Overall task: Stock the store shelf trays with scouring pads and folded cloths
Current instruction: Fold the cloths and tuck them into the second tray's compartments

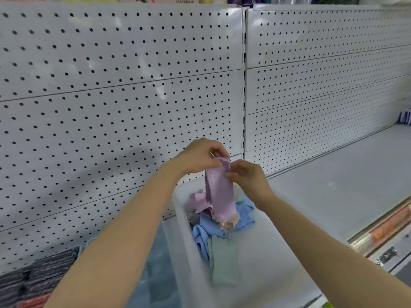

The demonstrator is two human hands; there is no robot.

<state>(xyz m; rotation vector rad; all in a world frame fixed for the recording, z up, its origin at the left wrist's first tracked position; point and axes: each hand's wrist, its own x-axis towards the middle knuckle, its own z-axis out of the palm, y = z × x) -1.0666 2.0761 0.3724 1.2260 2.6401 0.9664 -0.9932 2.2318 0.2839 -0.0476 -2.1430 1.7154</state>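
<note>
A lilac cloth point(219, 190) is held up above the translucent tray point(184, 221), pinched at its top edge by the left hand point(200, 157) and right hand point(246, 176), both forearms stretched forward toward the pegboard point(111, 85).

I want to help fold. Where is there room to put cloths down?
The bare shelf right of the tray, below the pegboard. The tray's near right part is free too. Its back is crowded with cloths.
</note>
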